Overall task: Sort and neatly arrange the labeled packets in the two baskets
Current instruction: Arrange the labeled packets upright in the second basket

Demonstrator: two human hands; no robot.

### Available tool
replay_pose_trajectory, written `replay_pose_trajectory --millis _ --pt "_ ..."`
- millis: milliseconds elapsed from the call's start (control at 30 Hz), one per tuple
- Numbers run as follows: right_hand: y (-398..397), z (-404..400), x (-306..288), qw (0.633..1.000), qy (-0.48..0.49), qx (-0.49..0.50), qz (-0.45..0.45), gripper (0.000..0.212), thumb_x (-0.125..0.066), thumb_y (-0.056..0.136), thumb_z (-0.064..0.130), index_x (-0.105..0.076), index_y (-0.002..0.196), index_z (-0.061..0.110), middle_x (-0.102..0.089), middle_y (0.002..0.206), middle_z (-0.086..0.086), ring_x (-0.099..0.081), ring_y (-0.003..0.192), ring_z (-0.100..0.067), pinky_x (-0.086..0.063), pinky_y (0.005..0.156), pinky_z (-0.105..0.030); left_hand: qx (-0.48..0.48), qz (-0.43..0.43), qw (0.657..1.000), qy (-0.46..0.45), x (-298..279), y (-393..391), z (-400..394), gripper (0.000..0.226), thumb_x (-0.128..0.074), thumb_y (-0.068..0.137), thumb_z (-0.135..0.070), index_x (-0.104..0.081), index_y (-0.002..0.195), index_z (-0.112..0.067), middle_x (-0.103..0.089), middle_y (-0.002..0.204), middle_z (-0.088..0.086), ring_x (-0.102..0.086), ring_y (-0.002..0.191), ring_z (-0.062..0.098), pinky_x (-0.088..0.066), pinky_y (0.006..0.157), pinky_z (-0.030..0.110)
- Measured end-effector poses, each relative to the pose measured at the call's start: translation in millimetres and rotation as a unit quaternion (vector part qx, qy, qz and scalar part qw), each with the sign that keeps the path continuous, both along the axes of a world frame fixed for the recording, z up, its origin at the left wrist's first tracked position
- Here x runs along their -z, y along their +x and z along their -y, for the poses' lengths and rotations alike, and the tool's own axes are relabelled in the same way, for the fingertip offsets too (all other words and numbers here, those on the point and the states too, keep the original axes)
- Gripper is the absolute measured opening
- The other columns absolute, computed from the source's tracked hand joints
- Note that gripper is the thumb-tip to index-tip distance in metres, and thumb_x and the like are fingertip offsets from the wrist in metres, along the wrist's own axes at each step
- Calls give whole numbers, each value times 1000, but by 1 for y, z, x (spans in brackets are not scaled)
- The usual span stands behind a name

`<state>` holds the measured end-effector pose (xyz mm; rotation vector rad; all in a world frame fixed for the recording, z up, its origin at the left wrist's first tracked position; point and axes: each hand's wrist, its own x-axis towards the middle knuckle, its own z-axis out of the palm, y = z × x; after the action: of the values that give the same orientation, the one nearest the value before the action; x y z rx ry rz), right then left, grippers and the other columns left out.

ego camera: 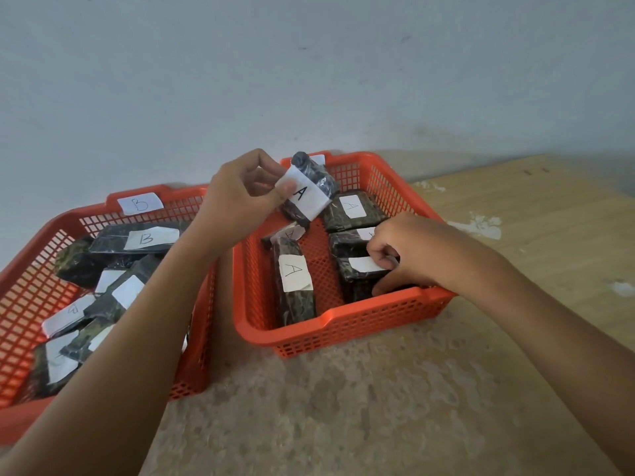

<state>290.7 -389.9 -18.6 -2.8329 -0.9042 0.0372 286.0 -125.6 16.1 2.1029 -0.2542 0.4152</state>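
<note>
The step in hand looks like the tidying of the A basket (343, 324), the right-hand one of the two orange baskets, which I take as the landmark. Above its far left corner the left hand (237, 197) pinches a dark packet (311, 187) by its white "A" label, thumb on the paper, the packet lifted clear and tilted. Over the near right corner the right hand (405, 252) reaches inside, fingers closed around the near end of a row packet (360, 273) whose label it partly covers; whether it grips or merely presses, I cannot tell. Behind that packet two more A packets lie in a row along the right wall, and a long A packet (295, 280) lies lengthwise along the left side, with bare mesh floor between. To the left, touching or nearly so, sits the B basket (141, 204), its B packets heaped loosely. Next, I judge, the held packet wants lowering flat into the bare strip, label up, and afterwards the B heap needs straightening.
</note>
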Motion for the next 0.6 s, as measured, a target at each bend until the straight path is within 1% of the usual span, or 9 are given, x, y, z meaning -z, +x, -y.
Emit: replay_pose_trajectory --millis 67,133,167,233,300,367,467,533,600 --pt "-1 2 -2 1000 5 0 -15 44 -89 63 43 -52 62 19 -52 64 8 -52 58 -14 -41 49 -32 -17 7 1000 -5 0 0 -1 11 -73 95 -22 -63 95 -17 -76 86 -6 -69 68 -2 -53 64 15" --pt "-2 2 -4 999 21 -5 -32 48 -89 61 51 -53 63 20 -54 63 7 -50 58 -12 -40 51 -31 -41 9 999 -11 1 1 -1 10 -70 97 -24 -63 100 -18 -76 90 -6 -68 69 -3 -52 63 15" --pt "-3 3 -5 998 53 -11 -43 51 -87 61 57 -52 63 20 -54 62 5 -48 57 -11 -39 52 -30 -51 7 999 -11 2 2 -2 9 -68 98 -24 -62 102 -18 -75 92 -7 -67 68 -5 -50 61 13" --pt "-4 3 -9 983 171 -10 -61 51 -82 67 61 -51 65 20 -50 62 2 -42 55 -9 -35 55 -28 -68 2 998 0 4 4 -2 8 -64 101 -25 -61 106 -19 -73 95 -7 -63 64 -8 -46 55 9" --pt "-3 3 -14 955 292 8 -55 39 -78 78 52 -55 71 21 -49 64 5 -41 56 -5 -36 56 -21 -79 -1 997 18 5 5 -1 8 -61 102 -27 -60 108 -22 -71 97 -7 -61 62 -8 -43 51 8" --pt "-1 0 -19 933 358 35 -20 29 -80 83 38 -59 78 18 -52 67 6 -43 56 -3 -38 55 -15 -84 0 996 24 5 6 0 8 -59 103 -29 -62 110 -25 -69 95 -7 -62 64 -2 -44 51 10" --pt "9 -10 -24 934 352 51 34 21 -83 81 28 -64 84 20 -61 74 4 -49 59 -4 -42 58 -17 -95 21 995 35 6 8 -2 12 -55 105 -31 -66 109 -30 -67 92 -7 -64 73 10 -47 58 23" --pt "17 -19 -25 952 301 33 44 22 -84 79 35 -66 85 24 -62 82 8 -53 69 -4 -44 63 -20 -117 46 990 65 8 10 -7 16 -50 106 -29 -66 111 -32 -66 95 -5 -63 79 15 -47 64 26" --pt "25 -27 -17 974 222 24 48 27 -83 75 49 -67 87 31 -58 92 11 -54 87 -8 -45 74 -29 -123 59 981 136 9 11 -11 23 -46 107 -21 -63 117 -31 -63 99 0 -59 85 19 -44 67 28"
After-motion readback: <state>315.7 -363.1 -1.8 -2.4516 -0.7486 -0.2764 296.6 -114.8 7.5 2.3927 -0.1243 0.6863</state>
